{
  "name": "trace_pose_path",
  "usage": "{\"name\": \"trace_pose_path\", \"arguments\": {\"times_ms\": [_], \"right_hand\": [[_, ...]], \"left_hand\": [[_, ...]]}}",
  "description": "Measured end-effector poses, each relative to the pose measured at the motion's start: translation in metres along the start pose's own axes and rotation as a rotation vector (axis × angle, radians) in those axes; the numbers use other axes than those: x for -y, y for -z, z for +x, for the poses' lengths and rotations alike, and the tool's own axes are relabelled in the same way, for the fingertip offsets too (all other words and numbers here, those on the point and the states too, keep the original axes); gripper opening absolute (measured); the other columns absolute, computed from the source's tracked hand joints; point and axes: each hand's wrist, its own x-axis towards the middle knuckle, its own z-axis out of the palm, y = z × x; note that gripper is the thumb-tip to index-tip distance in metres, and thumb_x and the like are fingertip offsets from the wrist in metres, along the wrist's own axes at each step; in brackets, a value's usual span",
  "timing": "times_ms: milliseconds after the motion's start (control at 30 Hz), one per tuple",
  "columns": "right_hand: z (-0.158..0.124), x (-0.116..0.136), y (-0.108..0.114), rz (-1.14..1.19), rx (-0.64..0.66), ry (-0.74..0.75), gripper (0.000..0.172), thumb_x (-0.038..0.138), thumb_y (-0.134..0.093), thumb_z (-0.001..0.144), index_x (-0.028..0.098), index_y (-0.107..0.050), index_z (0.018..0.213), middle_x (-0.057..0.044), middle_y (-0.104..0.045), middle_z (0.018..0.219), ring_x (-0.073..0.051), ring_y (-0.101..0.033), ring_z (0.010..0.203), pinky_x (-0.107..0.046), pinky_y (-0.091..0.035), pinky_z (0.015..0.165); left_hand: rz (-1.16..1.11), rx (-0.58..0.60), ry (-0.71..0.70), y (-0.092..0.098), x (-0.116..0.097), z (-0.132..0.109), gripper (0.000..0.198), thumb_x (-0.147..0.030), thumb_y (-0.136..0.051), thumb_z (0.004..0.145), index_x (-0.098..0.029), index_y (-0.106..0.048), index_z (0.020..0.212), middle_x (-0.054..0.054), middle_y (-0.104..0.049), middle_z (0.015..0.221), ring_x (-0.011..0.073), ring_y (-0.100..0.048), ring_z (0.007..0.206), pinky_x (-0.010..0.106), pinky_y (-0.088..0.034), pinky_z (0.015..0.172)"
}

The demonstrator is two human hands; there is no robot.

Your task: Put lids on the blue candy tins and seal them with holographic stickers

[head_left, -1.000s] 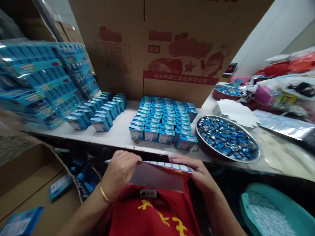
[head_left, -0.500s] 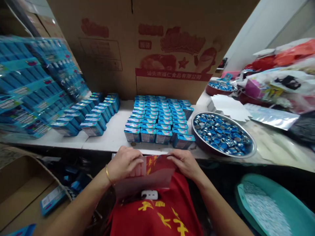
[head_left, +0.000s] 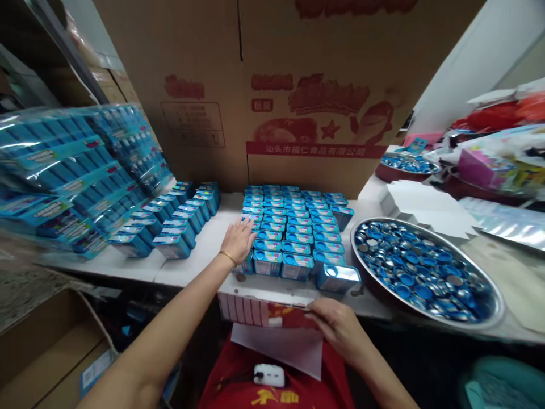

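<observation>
left hand: flat, fingers spread on left edge of tins, nearer them | right hand: pinching sleeve, below table edge

A small packing workshop; rows of small blue printed tins on a white bench; shrink-wrapped blue packs; a big brown printed cardboard carton; a round metal tray of blue caps.

A bare strip of table runs between the left box rows and the centre block. The carton walls the back; the tray crowds the right.
</observation>
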Motion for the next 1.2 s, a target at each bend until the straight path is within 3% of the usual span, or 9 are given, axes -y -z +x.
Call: {"name": "trace_pose_path", "arguments": {"times_ms": [133, 267, 767, 1200], "right_hand": [[-0.002, 0.000, -0.007, 0.000, -0.022, 0.011, 0.018, 0.024, -0.040, 0.084, 0.021, -0.057, 0.078, -0.003, -0.059, 0.071, -0.015, -0.054, 0.070, -0.023, -0.038, 0.063], [-0.004, -0.001, -0.012, 0.041, -0.027, 0.011, 0.017, 0.024, -0.041, 0.085, 0.021, -0.057, 0.079, -0.002, -0.058, 0.071, -0.014, -0.054, 0.069, -0.023, -0.037, 0.062], [-0.001, 0.006, -0.013, 0.173, -0.035, -0.015, 0.017, 0.025, -0.042, 0.084, 0.021, -0.058, 0.079, -0.001, -0.059, 0.070, -0.013, -0.055, 0.067, -0.023, -0.039, 0.062], [-0.018, 0.000, -0.006, 0.243, -0.044, -0.070, 0.021, 0.025, -0.040, 0.085, 0.021, -0.059, 0.076, -0.001, -0.059, 0.070, -0.012, -0.054, 0.067, -0.022, -0.039, 0.063]], "left_hand": [[0.064, 0.106, 0.080, -0.021, -0.005, 0.027, 0.048, -0.041, -0.023, 0.086, -0.022, -0.030, 0.130, 0.004, -0.028, 0.139, 0.0251, -0.019, 0.127, 0.050, -0.018, 0.100], [0.057, 0.111, 0.098, -0.028, -0.004, 0.031, 0.049, -0.044, -0.019, 0.085, -0.025, -0.031, 0.129, 0.001, -0.031, 0.137, 0.0219, -0.021, 0.126, 0.048, -0.019, 0.100], [0.055, 0.018, 0.108, -0.027, -0.006, 0.026, 0.041, -0.037, -0.025, 0.085, -0.027, -0.040, 0.123, -0.001, -0.039, 0.132, 0.0194, -0.028, 0.121, 0.041, -0.028, 0.095], [0.052, 0.094, 0.116, -0.017, -0.005, 0.028, 0.041, -0.037, -0.024, 0.086, -0.030, -0.037, 0.124, -0.001, -0.038, 0.132, 0.0203, -0.028, 0.122, 0.042, -0.030, 0.093]]}}
